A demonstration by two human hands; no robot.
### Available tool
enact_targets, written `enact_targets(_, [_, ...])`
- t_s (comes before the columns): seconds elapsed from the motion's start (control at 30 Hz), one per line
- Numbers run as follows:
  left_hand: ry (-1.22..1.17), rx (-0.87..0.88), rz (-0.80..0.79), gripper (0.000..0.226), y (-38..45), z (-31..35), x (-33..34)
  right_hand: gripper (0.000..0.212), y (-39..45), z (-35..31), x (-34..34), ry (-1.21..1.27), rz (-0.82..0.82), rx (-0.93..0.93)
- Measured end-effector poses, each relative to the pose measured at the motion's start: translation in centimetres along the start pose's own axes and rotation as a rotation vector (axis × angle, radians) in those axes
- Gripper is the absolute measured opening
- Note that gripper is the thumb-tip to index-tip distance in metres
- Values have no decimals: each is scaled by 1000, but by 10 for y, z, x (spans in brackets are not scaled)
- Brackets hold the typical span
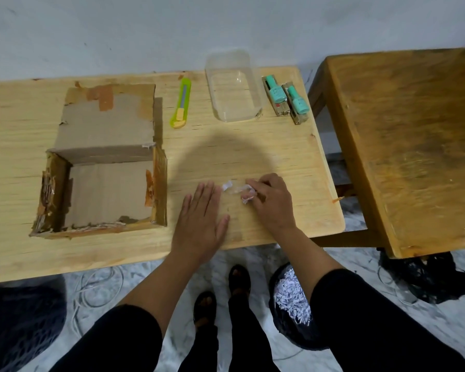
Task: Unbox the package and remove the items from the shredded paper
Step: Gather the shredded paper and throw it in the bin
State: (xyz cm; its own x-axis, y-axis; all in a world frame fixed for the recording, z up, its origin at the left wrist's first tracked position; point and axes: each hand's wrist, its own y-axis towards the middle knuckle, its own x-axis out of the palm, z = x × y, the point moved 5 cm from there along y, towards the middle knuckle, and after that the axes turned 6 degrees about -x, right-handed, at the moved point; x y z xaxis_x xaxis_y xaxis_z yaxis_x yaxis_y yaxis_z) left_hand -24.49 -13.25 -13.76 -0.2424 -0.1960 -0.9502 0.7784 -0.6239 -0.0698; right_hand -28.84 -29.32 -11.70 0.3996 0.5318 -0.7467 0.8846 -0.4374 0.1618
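Note:
An open cardboard box sits on the left of the wooden table, its inside bare of contents and its lid flap folded back. My left hand lies flat on the table, fingers apart, to the right of the box. My right hand pinches a few white shredded paper scraps lying on the table just right of the left fingertips. Two teal bottles in small cardboard sleeves lie at the table's far right.
A green and yellow utility knife and a clear plastic container lie at the back. A black bag holding shredded paper stands on the floor by my feet. A darker wooden table is on the right.

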Motion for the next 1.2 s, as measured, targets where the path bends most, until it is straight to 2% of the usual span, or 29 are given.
enact_targets(0.07, [-5, 1, 2, 63, 0, 0, 0, 19, -6, -1, -1, 28, 45, 42])
enact_targets(0.23, [-27, 10, -13, 66, 0, 2, 1, 22, -23, -3, -7, 73, 121, 130])
enact_targets(0.37, [-62, 103, -52, 60, 1, 15, 3, 16, -43, 2, -23, 113, 196, 266])
enact_targets(0.47, [-92, 205, -85, 56, -1, 43, 5, 16, -66, 13, -40, 128, 259, 457])
enact_targets(0.63, [-109, 362, -188, 49, -3, 97, 25, 16, -116, 31, -75, 88, 429, 570])
enact_targets(0.73, [-30, 451, -155, 45, -4, 127, 35, 14, -149, 49, -91, 139, 497, 665])
enact_targets(0.8, [1, 450, -146, 46, -5, 143, 39, 13, -171, 61, -98, 148, 526, 727])
enact_targets(1.0, [69, 449, -101, 49, -8, 149, 49, 19, -227, 92, -106, 101, 520, 907])
enact_targets(1.2, [58, 435, -71, 53, -12, 155, 47, 30, -269, 118, -108, 69, 383, 1037])
